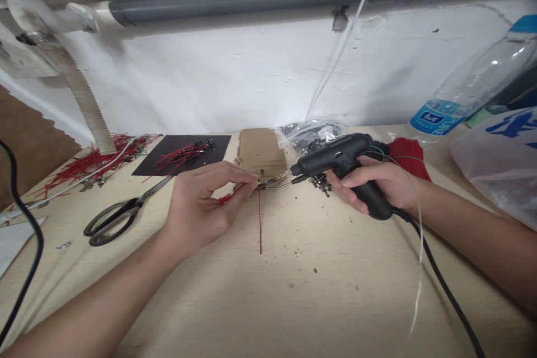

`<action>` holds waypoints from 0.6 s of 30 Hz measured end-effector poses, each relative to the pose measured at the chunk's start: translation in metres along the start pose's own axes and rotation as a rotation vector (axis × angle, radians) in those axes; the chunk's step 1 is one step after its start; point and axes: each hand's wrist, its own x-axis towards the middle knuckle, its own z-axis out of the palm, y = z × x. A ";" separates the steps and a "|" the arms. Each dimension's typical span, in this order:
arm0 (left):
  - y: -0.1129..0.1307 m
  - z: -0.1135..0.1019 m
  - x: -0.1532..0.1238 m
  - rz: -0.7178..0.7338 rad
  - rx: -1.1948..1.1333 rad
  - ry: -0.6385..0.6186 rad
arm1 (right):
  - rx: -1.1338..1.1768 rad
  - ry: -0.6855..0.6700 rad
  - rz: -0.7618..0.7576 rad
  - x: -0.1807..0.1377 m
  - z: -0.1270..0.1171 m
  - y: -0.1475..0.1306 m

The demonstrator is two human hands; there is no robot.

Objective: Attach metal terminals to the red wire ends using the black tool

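My right hand (384,182) is wrapped around the handle of a black soldering gun (331,156), its metal tip reaching left. At that tip, my left hand (205,201) pinches a tiny part between thumb and fingertips; the part is mostly hidden. From the pinch point a thin red wire (260,224) runs down toward the front of the table. More red strands show partly behind my left fingers. Just behind the fingertips lies a brown cardboard block (260,148).
Black-handled scissors (115,221) and a black mat (149,156) carrying red-wired parts lie left. Further left is a heap of red wires (79,162). A plastic bag of parts (312,131), red bundle (409,156) and water bottle (453,103) stand behind and right. A black cord (444,279) trails forward.
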 end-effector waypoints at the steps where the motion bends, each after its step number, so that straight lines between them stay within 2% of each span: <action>1: 0.000 0.000 0.000 -0.001 -0.003 -0.001 | 0.000 0.002 0.002 0.000 0.000 0.000; 18: 0.000 0.000 0.001 0.000 -0.006 -0.008 | 0.033 0.040 0.023 -0.001 0.000 0.003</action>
